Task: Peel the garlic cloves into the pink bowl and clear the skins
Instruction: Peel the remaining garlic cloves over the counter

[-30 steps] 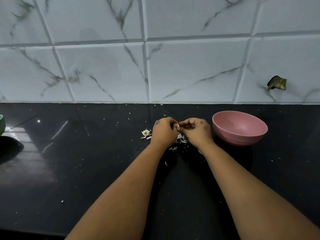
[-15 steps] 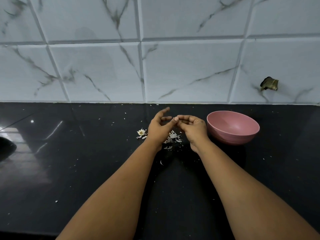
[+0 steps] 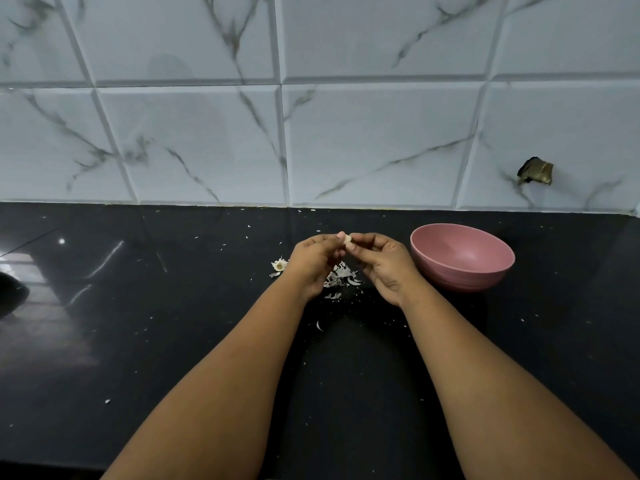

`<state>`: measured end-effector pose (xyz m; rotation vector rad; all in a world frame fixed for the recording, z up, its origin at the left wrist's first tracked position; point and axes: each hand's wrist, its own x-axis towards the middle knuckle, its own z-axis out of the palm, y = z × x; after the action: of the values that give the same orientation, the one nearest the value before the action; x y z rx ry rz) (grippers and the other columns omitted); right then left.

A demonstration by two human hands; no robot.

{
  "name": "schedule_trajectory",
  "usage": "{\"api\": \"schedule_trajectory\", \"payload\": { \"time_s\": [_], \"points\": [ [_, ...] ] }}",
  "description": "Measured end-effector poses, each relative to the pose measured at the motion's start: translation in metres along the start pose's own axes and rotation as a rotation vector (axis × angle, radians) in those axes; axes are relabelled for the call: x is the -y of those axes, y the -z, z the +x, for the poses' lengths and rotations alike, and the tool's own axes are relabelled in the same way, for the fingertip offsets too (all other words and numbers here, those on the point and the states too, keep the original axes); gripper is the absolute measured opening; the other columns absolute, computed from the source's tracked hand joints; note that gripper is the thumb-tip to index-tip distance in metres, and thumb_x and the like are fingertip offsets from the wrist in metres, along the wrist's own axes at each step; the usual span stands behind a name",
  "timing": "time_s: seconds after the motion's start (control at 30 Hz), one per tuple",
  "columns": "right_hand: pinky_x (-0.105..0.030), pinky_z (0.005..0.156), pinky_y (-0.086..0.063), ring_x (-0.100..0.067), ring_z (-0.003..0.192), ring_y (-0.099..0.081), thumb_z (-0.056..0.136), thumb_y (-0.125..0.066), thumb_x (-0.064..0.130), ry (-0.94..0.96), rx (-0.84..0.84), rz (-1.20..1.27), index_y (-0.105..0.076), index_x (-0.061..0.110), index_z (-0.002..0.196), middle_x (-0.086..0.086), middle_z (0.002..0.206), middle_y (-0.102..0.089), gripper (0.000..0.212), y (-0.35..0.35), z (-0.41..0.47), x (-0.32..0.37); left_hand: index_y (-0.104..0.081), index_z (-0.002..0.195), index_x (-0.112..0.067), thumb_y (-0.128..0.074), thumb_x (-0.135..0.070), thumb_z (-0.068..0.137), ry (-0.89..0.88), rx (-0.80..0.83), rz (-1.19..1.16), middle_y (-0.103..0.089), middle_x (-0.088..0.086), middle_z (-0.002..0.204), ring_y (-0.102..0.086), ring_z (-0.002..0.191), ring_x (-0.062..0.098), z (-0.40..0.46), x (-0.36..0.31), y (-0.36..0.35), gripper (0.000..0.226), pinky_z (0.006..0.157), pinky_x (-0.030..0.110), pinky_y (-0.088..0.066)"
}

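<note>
A small pale garlic clove (image 3: 347, 240) is pinched between the fingertips of my left hand (image 3: 313, 261) and my right hand (image 3: 379, 263), raised above the black counter (image 3: 173, 341). Under and between the hands lies a heap of white garlic skins (image 3: 341, 277). A dry garlic root end (image 3: 279, 265) sits just left of my left hand. The pink bowl (image 3: 462, 256) stands to the right of my right hand, and its visible inside looks bare.
Tiny skin flecks (image 3: 318, 326) are scattered over the counter. A marble-tiled wall (image 3: 311, 133) rises behind, with a brass stub (image 3: 535, 171) at the right. A dark object (image 3: 12, 294) shows at the left edge.
My left hand's fingers, spread half a second ago, have curled back onto the clove. Both hands have stayed over the skin heap.
</note>
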<state>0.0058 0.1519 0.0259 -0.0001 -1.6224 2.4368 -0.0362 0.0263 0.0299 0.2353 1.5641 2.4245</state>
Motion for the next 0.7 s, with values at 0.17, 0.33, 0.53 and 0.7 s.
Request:
{"api": "schedule_trajectory", "payload": {
  "time_s": [0.17, 0.33, 0.53, 0.7],
  "points": [
    [-0.021, 0.069, -0.054, -0.013, 0.077, -0.070, 0.078, -0.075, 0.003, 0.129, -0.072, -0.237, -0.069, 0.012, 0.083, -0.005, 0.082, -0.073, 0.012, -0.004, 0.002, -0.005, -0.064, 0.080, -0.003, -0.062, -0.010, 0.093, 0.062, -0.053, -0.042, -0.062, 0.002, 0.059, -0.055, 0.046, 0.003, -0.001, -0.006, 0.004, 0.014, 0.048, 0.012, -0.047],
    [-0.030, 0.075, -0.057, -0.019, 0.075, -0.070, 0.080, -0.073, 0.001, 0.127, -0.098, -0.313, -0.070, 0.010, 0.083, -0.012, 0.081, -0.073, 0.010, -0.001, 0.005, -0.006, -0.064, 0.079, -0.007, -0.063, -0.021, 0.094, -0.030, -0.046, 0.206, -0.067, 0.002, 0.061, -0.057, 0.049, 0.006, 0.001, 0.001, 0.008, 0.020, 0.053, 0.017, -0.048],
    [-0.018, 0.058, -0.051, -0.006, 0.060, -0.063, 0.089, -0.066, 0.006, 0.092, -0.152, -0.364, -0.068, 0.007, 0.083, -0.005, 0.071, -0.069, 0.006, -0.003, 0.008, -0.009, -0.069, 0.078, -0.017, -0.069, -0.036, 0.088, -0.389, -0.115, 0.832, -0.071, -0.002, 0.070, -0.068, 0.067, 0.011, -0.001, 0.008, 0.006, 0.021, 0.064, 0.024, -0.053],
    [-0.031, 0.069, -0.056, -0.014, 0.068, -0.063, 0.087, -0.063, 0.000, 0.082, -0.173, -0.444, -0.065, 0.016, 0.074, -0.007, 0.074, -0.067, 0.021, -0.001, 0.015, -0.013, -0.073, 0.085, -0.007, -0.081, -0.021, 0.078, -0.332, -0.032, 0.670, -0.073, 0.005, 0.073, -0.069, 0.068, 0.011, -0.001, 0.007, 0.008, 0.018, 0.069, 0.023, -0.058]
  ]
}}
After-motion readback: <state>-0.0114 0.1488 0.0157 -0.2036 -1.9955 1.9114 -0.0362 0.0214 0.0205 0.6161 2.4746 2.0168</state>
